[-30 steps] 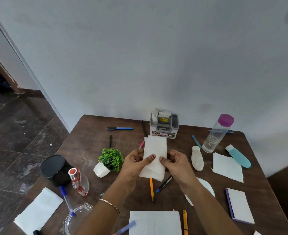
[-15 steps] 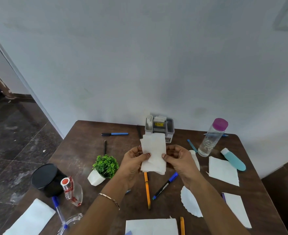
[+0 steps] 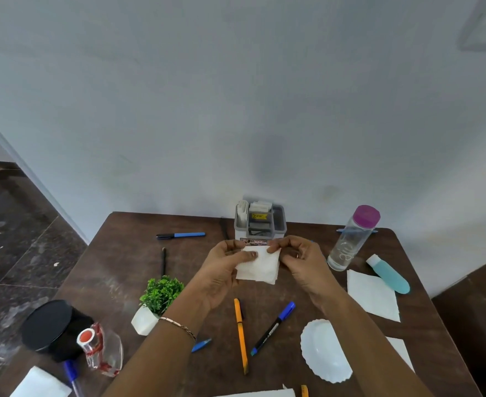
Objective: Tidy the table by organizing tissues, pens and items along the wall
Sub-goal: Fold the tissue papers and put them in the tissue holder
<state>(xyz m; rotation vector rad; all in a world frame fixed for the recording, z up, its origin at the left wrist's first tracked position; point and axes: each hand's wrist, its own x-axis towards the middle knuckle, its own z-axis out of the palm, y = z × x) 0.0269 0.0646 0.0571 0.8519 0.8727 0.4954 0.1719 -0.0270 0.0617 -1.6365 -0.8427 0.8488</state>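
The folded tissue [image 3: 260, 266] is held in the air above the table [image 3: 121, 253], just in front of the grey organizer [image 3: 260, 224] that stands against the wall [image 3: 236, 110]. Our left hand [image 3: 223, 270] pinches its left edge, with the thumb lying across the top face. Our right hand [image 3: 302, 262] pinches the upper right corner with curled fingers. We judge the step in hand to be folding this tissue compact enough for a compartment of the organizer, where white sheets already stand upright at the left. To do this well, we align the edges before pressing any crease. We keep both pinches close to the corners so the soft layers do not slide apart. We run the crease with 1 thumb while the other hand steadies the stack. We pull lightly, since paper this thin is likely to tear. Insertion should go folded edge first, without nudging the organizer. Further out, 1 flat tissue [image 3: 373, 296] lies at the right, beside a teal tube [image 3: 389, 275] and near a water bottle [image 3: 350, 239]. An orange pen [image 3: 241, 333] and a blue marker [image 3: 273, 328] lie nearer us than the hands. A blue pen [image 3: 181, 235] lies left of the organizer. We judge that these are not yet sorted.
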